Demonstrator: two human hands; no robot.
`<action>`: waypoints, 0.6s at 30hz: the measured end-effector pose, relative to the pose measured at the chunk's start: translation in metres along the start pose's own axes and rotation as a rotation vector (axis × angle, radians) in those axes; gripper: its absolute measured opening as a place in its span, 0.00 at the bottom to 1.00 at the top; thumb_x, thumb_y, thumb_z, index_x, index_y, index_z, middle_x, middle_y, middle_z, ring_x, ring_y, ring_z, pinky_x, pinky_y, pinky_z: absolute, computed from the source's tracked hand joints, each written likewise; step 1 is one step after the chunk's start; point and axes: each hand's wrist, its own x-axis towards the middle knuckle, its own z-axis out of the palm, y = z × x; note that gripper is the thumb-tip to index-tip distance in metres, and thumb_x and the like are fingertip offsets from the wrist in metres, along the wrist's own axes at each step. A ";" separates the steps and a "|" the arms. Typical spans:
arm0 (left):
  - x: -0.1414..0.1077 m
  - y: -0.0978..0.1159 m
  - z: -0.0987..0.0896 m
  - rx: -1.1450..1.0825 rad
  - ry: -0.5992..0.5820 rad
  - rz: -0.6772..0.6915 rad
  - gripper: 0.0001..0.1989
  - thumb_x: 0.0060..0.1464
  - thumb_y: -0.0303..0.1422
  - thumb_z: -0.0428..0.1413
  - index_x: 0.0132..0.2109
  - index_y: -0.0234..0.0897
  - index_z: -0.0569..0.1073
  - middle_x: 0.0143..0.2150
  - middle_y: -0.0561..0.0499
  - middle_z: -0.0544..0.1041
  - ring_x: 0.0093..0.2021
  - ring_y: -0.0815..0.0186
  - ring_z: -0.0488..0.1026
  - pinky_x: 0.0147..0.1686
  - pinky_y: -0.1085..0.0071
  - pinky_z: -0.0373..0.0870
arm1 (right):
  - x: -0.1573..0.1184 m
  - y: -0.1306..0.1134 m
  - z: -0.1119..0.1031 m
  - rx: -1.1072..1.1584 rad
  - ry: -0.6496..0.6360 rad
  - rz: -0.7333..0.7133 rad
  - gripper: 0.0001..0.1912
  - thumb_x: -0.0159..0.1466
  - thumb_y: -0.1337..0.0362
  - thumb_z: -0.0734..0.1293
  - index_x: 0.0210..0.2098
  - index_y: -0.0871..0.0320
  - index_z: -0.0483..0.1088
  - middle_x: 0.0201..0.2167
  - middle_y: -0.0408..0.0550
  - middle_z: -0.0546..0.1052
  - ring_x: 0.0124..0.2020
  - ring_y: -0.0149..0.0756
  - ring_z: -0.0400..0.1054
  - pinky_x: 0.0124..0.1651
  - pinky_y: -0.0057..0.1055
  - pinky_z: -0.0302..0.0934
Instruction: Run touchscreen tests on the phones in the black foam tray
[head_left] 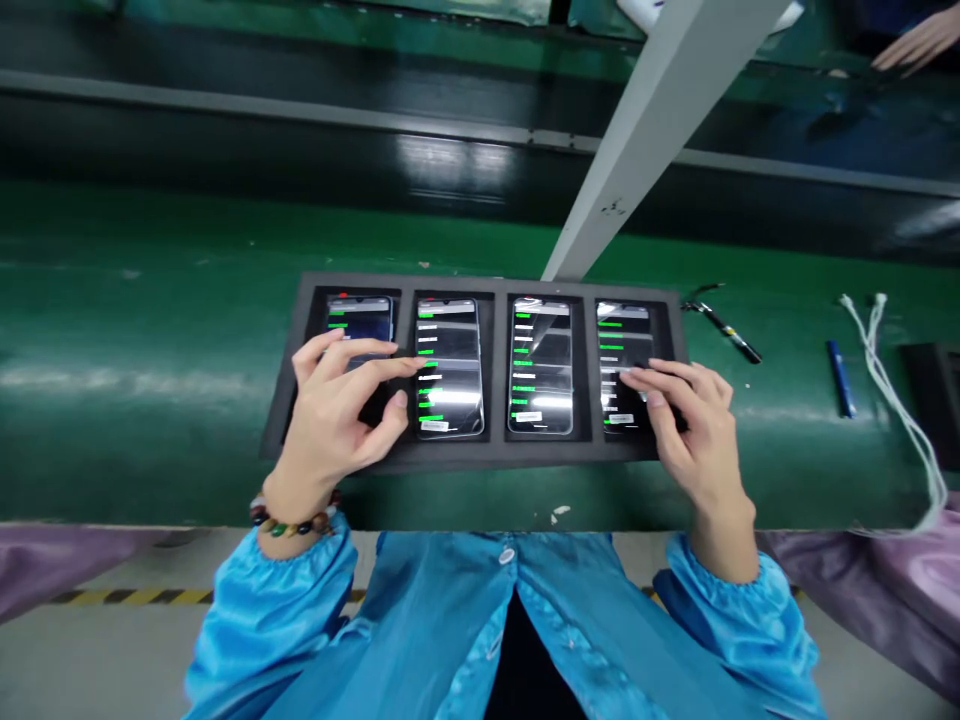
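Note:
A black foam tray (544, 455) holds several smartphones in a row, screens up and lit with green and white lines of text. My left hand (337, 410) is open over the leftmost phone (367, 315), hiding its lower part. Its extended index fingertip is at the left edge of the second phone (457, 380). Between my hands lies the third phone (544, 365), uncovered. My right hand (694, 420) has its fingers stretched over the rightmost phone (619, 345), fingertips at its screen; whether they press on it I cannot tell. Neither hand grips anything.
A grey post (622, 170) rises behind the tray from the green table (150, 400). To the right lie a black pen (731, 335), a blue marker (841, 380) and a looped white cable (892, 390). Another person's hand (919, 42) shows at the far top right.

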 end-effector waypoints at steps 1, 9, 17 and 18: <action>0.000 -0.001 0.000 0.000 -0.003 0.000 0.16 0.63 0.31 0.59 0.57 0.46 0.79 0.52 0.48 0.87 0.58 0.50 0.82 0.73 0.41 0.61 | -0.004 0.001 -0.001 0.019 -0.004 -0.024 0.15 0.79 0.60 0.64 0.57 0.44 0.82 0.55 0.45 0.87 0.63 0.49 0.77 0.73 0.59 0.60; -0.003 -0.002 -0.002 -0.013 -0.010 -0.044 0.16 0.63 0.33 0.59 0.57 0.48 0.80 0.53 0.46 0.86 0.58 0.48 0.82 0.74 0.38 0.60 | -0.007 -0.004 0.002 0.026 0.071 0.054 0.18 0.79 0.60 0.62 0.61 0.45 0.81 0.58 0.47 0.86 0.66 0.50 0.74 0.71 0.57 0.62; -0.002 0.001 -0.003 0.036 -0.032 -0.046 0.13 0.66 0.36 0.58 0.56 0.49 0.77 0.53 0.52 0.85 0.59 0.51 0.81 0.75 0.35 0.61 | -0.011 -0.002 0.004 0.024 0.106 0.046 0.15 0.76 0.58 0.64 0.51 0.46 0.85 0.50 0.47 0.88 0.56 0.48 0.80 0.70 0.58 0.66; -0.002 0.001 -0.003 0.033 -0.028 -0.043 0.13 0.66 0.36 0.58 0.56 0.49 0.77 0.53 0.53 0.85 0.59 0.51 0.81 0.74 0.35 0.61 | -0.012 -0.002 0.004 0.034 0.116 0.032 0.15 0.76 0.58 0.65 0.49 0.46 0.85 0.48 0.47 0.88 0.54 0.48 0.81 0.69 0.59 0.67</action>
